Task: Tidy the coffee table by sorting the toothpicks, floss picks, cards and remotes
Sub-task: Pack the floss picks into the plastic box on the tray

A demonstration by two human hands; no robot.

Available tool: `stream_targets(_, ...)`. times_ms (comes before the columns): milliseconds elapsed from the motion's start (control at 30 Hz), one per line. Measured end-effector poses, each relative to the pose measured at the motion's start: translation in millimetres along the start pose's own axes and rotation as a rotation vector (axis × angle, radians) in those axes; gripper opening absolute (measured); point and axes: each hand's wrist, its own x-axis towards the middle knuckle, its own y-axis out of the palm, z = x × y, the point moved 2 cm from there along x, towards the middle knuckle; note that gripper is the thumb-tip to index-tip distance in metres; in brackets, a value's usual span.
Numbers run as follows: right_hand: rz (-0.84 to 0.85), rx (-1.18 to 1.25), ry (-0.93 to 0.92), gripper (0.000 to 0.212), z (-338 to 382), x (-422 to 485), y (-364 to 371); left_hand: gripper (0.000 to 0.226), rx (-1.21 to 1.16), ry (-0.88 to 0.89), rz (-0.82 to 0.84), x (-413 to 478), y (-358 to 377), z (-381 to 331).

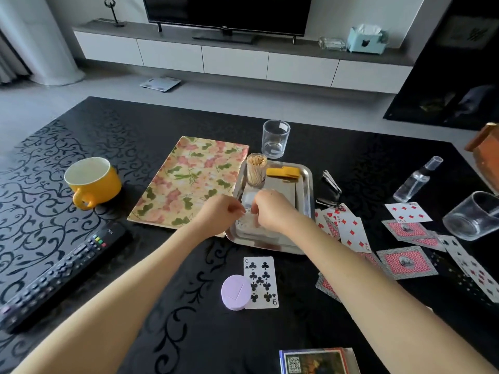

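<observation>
I see my left hand (pixel 224 215) and right hand (pixel 272 211) both curl round a small clear box (pixel 247 225) in the shiny tray (pixel 306 182). The toothpick jar (pixel 256 170) stands at the tray's far corner. Cards (pixel 407 211) lie scattered on the surface (pixel 189 333), right of the tray.

The table (pixel 270 333) is black with glossy swirling vines. The mug (pixel 93 182) is yellow, white inside. The large tray (pixel 189 182) is cream with pink flowers and green leaves; the metal tray (pixel 306 179) is silver. The card backs (pixel 406 261) are red-patterned; the round lid (pixel 235 292) is lilac.
</observation>
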Motion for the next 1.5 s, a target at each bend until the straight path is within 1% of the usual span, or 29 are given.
stream_targets(167,-0.108,0.147,0.000,0.023,-16.8,-4.5,-10.0,0.029,-0.020,-0.005,-0.032,-2.1,2.8,1.6)
stream_targets(333,-0.154,0.192,0.025,0.020,-27.1,-4.7,-5.5,0.036,-0.014,-0.016,-0.048,-2.2,2.4,-3.0)
stream_targets(433,-0.198,0.157,0.011,0.019,-20.6,-1.1,1.4,0.034,0.001,-0.027,-0.056,-0.4,4.1,-2.6)
stream_targets(533,-0.189,0.061,-0.035,0.019,-15.8,1.2,7.3,0.024,0.013,-0.045,-0.092,1.6,4.8,-4.4)
stream_targets(600,-0.227,0.082,-0.044,0.021,-18.6,-0.1,5.3,0.021,0.013,-0.054,-0.106,1.3,4.4,-5.7)
stream_targets(667,-0.301,0.125,-0.005,0.022,-28.1,-2.5,1.5,0.018,0.015,-0.055,-0.104,1.3,5.4,-6.4)
stream_targets(800,-0.404,0.171,0.185,0.020,-52.4,-7.0,-0.6,0.019,0.072,-0.055,-0.079,2.8,8.3,-6.9)
stream_targets(900,-0.381,0.294,0.308,0.019,-74.5,-14.8,-8.9,0.018,0.072,-0.059,-0.083,3.9,10.3,-5.1)
stream_targets(967,-0.384,0.362,0.339,0.017,-97.1,-26.0,-18.0,0.016,0.050,-0.060,-0.099,4.0,9.2,-3.0)
stream_targets(1067,-0.319,0.338,0.356,0.015,-130.4,-49.3,-24.6,0.013,0.062,-0.052,-0.078,5.7,9.4,-3.9)
stream_targets(1167,-0.242,0.383,0.347,0.016,-144.7,-63.9,-18.3,0.013,0.086,-0.053,-0.063,6.5,11.8,-5.3)
stream_targets(1267,-0.254,0.413,0.341,0.022,-146.2,-68.4,-14.1,0.018,0.061,-0.050,-0.080,4.8,9.9,-6.3)
stream_targets(1367,-0.278,0.429,0.335,0.029,-138.2,-62.6,-14.8,0.020,0.131,-0.031,-0.142,3.3,6.6,-8.0)
stream_targets(1433,-0.264,0.436,0.326,0.028,-125.0,-54.8,-16.6,0.021,0.184,0.029,-0.212,1.6,5.3,-12.9)
stream_targets(1500,-0.254,0.438,0.319,0.029,-111.3,-44.2,-16.8,0.022,0.206,0.216,-0.259,-0.3,8.3,-20.4)
